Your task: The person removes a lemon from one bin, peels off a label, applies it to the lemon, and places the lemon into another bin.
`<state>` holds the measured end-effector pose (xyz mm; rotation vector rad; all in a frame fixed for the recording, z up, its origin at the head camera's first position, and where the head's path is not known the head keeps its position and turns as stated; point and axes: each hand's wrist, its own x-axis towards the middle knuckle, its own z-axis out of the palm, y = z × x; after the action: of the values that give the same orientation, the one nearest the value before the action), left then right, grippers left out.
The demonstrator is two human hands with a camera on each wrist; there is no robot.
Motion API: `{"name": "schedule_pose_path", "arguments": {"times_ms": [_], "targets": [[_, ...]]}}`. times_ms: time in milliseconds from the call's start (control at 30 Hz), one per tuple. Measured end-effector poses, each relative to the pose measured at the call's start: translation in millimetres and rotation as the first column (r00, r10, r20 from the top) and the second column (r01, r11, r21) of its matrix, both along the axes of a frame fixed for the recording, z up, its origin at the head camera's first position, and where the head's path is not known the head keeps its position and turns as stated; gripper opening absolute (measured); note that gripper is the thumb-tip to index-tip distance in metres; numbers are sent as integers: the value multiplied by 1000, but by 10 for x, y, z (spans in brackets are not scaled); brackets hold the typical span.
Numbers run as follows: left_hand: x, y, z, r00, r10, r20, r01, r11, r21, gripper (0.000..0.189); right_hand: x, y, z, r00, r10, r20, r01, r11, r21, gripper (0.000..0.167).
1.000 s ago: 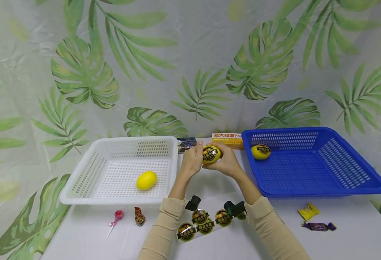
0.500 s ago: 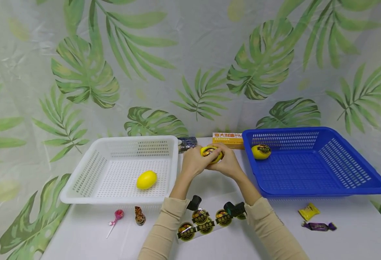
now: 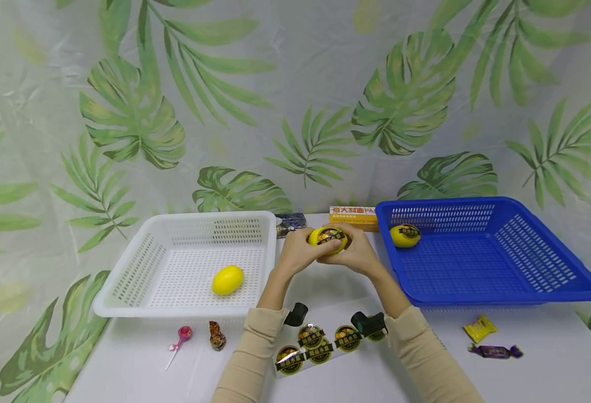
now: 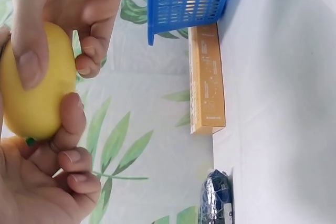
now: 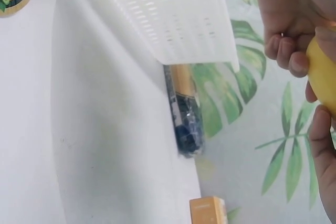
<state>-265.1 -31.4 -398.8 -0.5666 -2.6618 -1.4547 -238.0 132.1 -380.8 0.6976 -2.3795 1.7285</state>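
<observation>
Between both hands, above the table's middle, is a yellow lemon (image 3: 327,237) with a round dark label on its upper side. My left hand (image 3: 296,250) grips it from the left, the thumb lying across its front by the label. From the right my right hand (image 3: 354,251) grips the same lemon. In the left wrist view the lemon (image 4: 39,90) shows its plain side and a green tip, with fingers curled round both ends. Only an edge of the lemon (image 5: 323,74) appears in the right wrist view. A sheet of fruit labels (image 3: 318,351) lies on the table below the forearms.
A white basket (image 3: 184,311) on the left holds a plain lemon (image 3: 227,280). In the blue basket (image 3: 477,296) on the right lies a labelled lemon (image 3: 404,235). Behind stand an orange box (image 3: 354,219) and a dark packet (image 3: 291,223). Wrapped sweets and a lollipop (image 3: 179,342) lie in front.
The lemon has turned in the hands. My left thumb has come across its front, pressed over the label, then slid lower, so more of the label shows. The baskets have not moved.
</observation>
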Motion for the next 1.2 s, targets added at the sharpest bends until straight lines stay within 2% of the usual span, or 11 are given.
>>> {"name": "schedule_pose_path", "arguments": {"times_ms": [233,433,533,633,767,867,967,1033,1100,1200], "targets": [[23,-12,-34,999,-42,-28,43,996,73,40,-43,69,-52,999,43,25,-42,999,-31,60],[37,-7,-93,996,-36,-77,49,983,176,36,-174,134,-244,994,69,80,-64,996,-60,64],[41,8,-117,996,18,-91,2,976,216,39,-204,150,-292,994,57,92,-52,997,-56,66],[45,25,-147,988,99,-115,-69,968,240,42,-203,157,-298,995,27,98,-22,998,-60,66],[58,39,-208,960,215,-179,-165,952,259,38,-171,174,-281,994,-5,112,13,997,-70,65],[73,58,-260,938,286,-194,-228,934,273,34,-130,202,-254,994,-17,108,23,998,-55,64],[85,104,-306,932,312,-186,-258,929,267,31,-88,273,-233,996,-37,76,40,999,-32,63],[86,153,-339,936,301,-180,-251,934,255,27,-55,349,-212,997,-61,55,62,998,-14,63],[81,214,-373,949,266,-167,-224,946,235,23,-16,442,-184,996,-73,59,73,997,-5,64],[65,324,-418,978,156,-140,-125,970,210,20,43,609,-123,991,-96,97,93,995,33,68]]}}
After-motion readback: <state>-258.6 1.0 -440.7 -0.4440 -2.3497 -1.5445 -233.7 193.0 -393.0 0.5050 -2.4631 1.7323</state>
